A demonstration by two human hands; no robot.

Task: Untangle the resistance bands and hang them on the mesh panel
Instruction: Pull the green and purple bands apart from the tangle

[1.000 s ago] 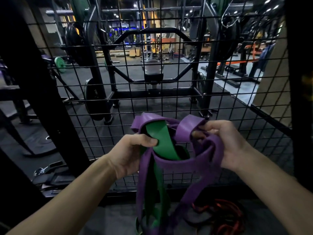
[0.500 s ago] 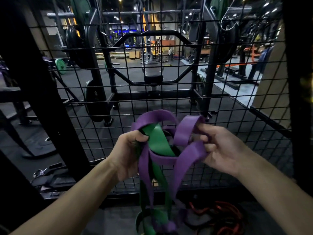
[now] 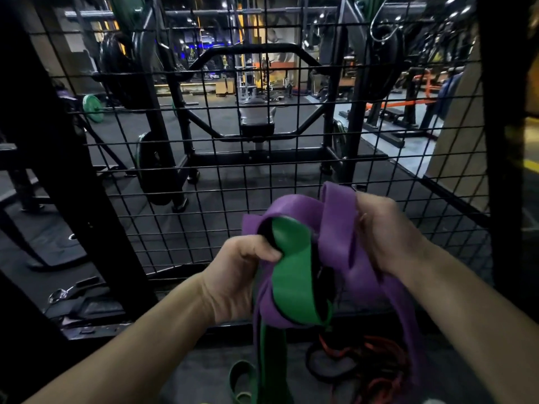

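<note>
left hand (image 3: 239, 272) grips green band (image 3: 291, 275) | right hand (image 3: 385, 234) grips purple band (image 3: 335, 228) — just before mesh panel (image 3: 204, 199)

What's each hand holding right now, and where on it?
The left hand grips the green band at its upper loop, within the tangle. The right hand grips the purple band at its top folds.

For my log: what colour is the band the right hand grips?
Purple band, head view.
</note>
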